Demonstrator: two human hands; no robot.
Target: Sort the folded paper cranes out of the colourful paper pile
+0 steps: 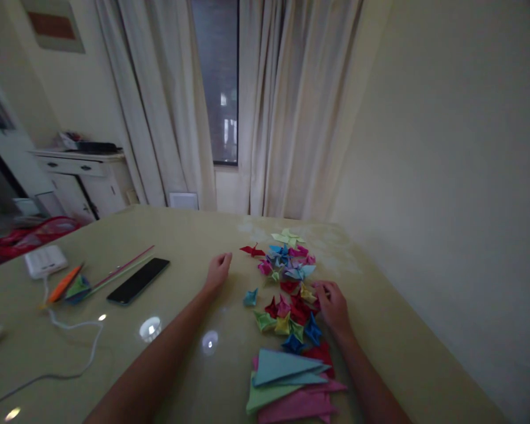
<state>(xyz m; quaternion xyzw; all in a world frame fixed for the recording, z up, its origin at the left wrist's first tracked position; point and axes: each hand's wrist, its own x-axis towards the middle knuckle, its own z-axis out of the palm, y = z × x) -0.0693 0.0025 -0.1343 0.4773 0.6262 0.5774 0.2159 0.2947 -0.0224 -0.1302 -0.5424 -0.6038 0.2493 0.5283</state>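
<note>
My left hand (219,271) rests on the table with its fingers curled in, and nothing shows in it. To its right lies a heap of small folded-paper pieces, among them a red paper crane (252,251), a pale green paper flower (288,237) and a light blue piece (250,297) apart from the others. At the heap's right edge, my right hand (334,303) has its fingers bent together beside a yellow folded piece (308,293) and dark red ones; what the fingertips hold is hidden. Closer to me is a stack of flat folded papers, a blue one (282,368) on top.
On the left of the table (194,235) lie a black phone (139,281), thin straws or sticks (121,267), an orange pointed object (65,284) and a white charger (45,261) with its cable (82,324). A wall (446,176) borders the right side.
</note>
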